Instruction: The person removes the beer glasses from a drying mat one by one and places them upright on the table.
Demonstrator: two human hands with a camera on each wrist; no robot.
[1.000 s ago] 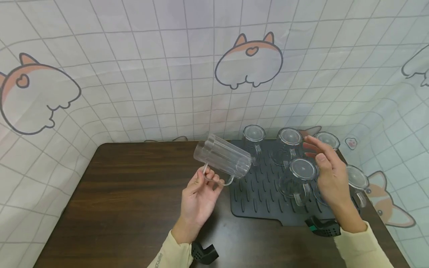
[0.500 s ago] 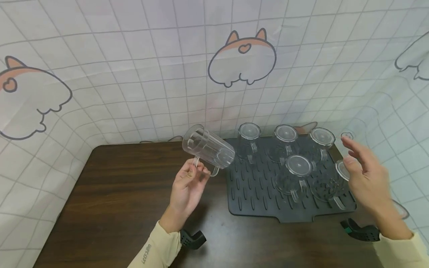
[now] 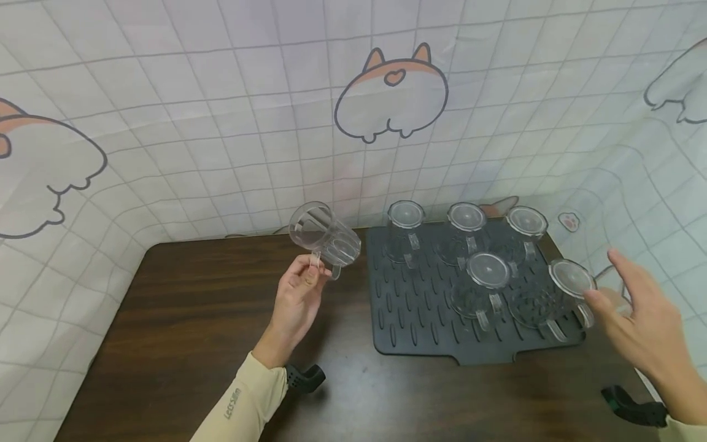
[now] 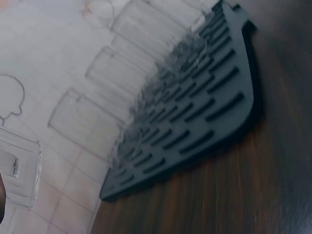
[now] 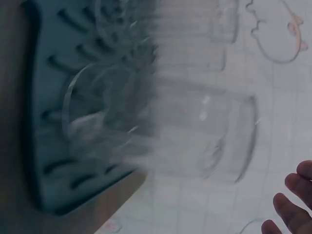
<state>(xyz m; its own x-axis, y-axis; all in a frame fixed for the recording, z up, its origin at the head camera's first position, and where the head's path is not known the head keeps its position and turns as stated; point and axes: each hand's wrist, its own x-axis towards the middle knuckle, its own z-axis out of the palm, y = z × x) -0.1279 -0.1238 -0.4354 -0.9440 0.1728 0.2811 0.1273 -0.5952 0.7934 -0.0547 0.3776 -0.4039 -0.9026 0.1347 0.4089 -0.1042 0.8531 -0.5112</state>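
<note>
My left hand (image 3: 297, 294) grips the handle of a clear glass mug (image 3: 341, 245), held tilted above the left part of the table with its mouth toward the upper left. Part of that mug (image 4: 27, 170) shows at the left edge of the left wrist view. My right hand (image 3: 646, 322) is on the right, fingers spread and holding nothing, near the front-right mug (image 3: 572, 279) of those on the mat. In the right wrist view its fingers (image 5: 292, 212) stand apart from a blurred upside-down mug (image 5: 204, 131).
A dark ribbed drying mat (image 3: 411, 337) lies on the right of the brown wooden table (image 3: 182, 344). Several clear mugs stand upside down on it, among them a back-left mug (image 3: 405, 233) and a middle mug (image 3: 486, 276). A white gridded curtain (image 3: 248, 153) hangs behind.
My right hand has moved right, away from over the mugs, toward the table's right side. My left hand has shifted left with its mug, whose mouth has turned more toward the camera.
</note>
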